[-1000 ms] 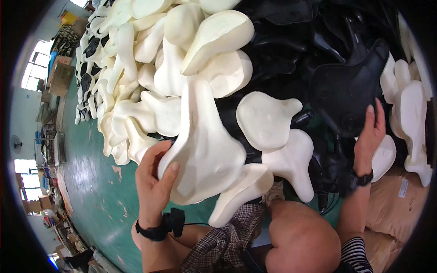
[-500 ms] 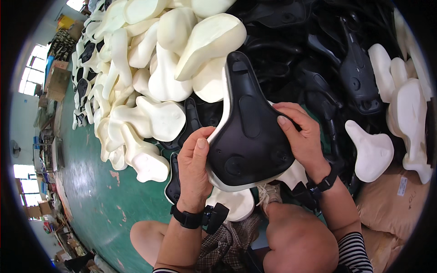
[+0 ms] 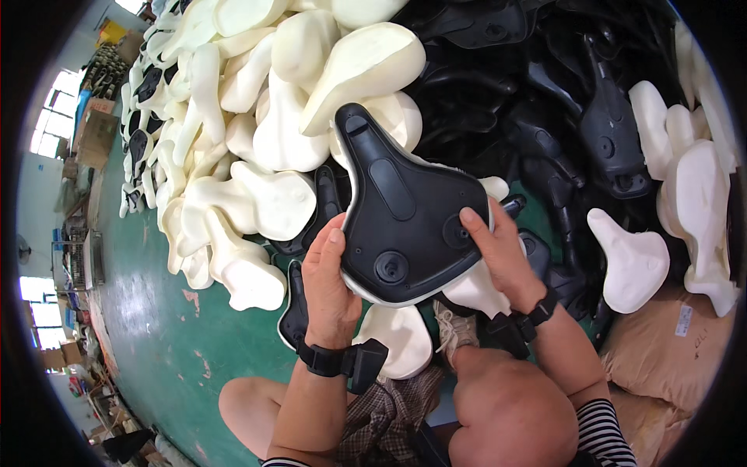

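Observation:
A bicycle saddle (image 3: 420, 226), its black underside shell facing me and a white foam rim showing round the edge, is held up between both hands with its narrow nose pointing away. My left hand (image 3: 328, 272) grips its left edge, thumb on the rim. On the right edge my right hand (image 3: 502, 257) closes round it, the thumb pressing on the black shell; the fingers behind are partly hidden. Beneath the saddle, near my shoe, lie a white foam saddle pad (image 3: 397, 341) and another pale pad (image 3: 476, 292), partly covered.
White foam saddle pads (image 3: 292, 132) are heaped at far left, black saddle shells (image 3: 611, 128) at far right. One white pad (image 3: 626, 261) lies right, by a brown sack (image 3: 654, 350). Green floor (image 3: 156, 311) stretches left toward shelves with boxes (image 3: 97, 140).
The saddle has tilted, its nose swinging left and its wide end rising slightly. My right hand has moved left and down with it; both hands keep their hold.

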Motion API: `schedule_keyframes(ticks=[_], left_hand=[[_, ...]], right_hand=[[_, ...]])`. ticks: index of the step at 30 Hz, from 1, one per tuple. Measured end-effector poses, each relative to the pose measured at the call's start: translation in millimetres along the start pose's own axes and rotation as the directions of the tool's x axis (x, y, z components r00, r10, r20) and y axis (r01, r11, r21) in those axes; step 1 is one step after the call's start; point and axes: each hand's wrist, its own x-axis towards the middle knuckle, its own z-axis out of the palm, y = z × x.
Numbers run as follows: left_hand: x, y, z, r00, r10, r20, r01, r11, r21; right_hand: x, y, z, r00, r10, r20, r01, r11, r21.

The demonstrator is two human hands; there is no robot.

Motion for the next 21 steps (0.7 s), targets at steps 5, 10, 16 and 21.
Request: schedule_keyframes(ticks=[5, 10, 16, 21], left_hand=[[3.5, -10.1, -8.7, 0.994, -0.057, 0.097, 0.052, 0.997, 0.054], [17.7, 20.9, -5.7, 0.978, -0.102, 0.182, 0.067, 0.979, 0.192], [30.7, 27.5, -1.9, 0.985, 0.062, 0.159, -0.07, 0.997, 0.044], [26.9, 26.6, -11.5, 0.996, 0.026, 0.084, -0.028, 0.999, 0.022]], right_hand=[[1.1, 18.4, -7.5, 0.987, 0.116, -0.108, -0.108, 0.992, 0.071], [-11.7, 26.0, -27.7, 0.999, 0.035, -0.034, -0.04, 0.984, -0.175], [-26.1, 15.0, -26.1, 0.984, 0.072, 0.165, -0.041, 0.982, -0.185], [-27.5, 12.1, -25.8, 0.974, 0.087, 0.209, -0.036, 0.971, -0.235]])
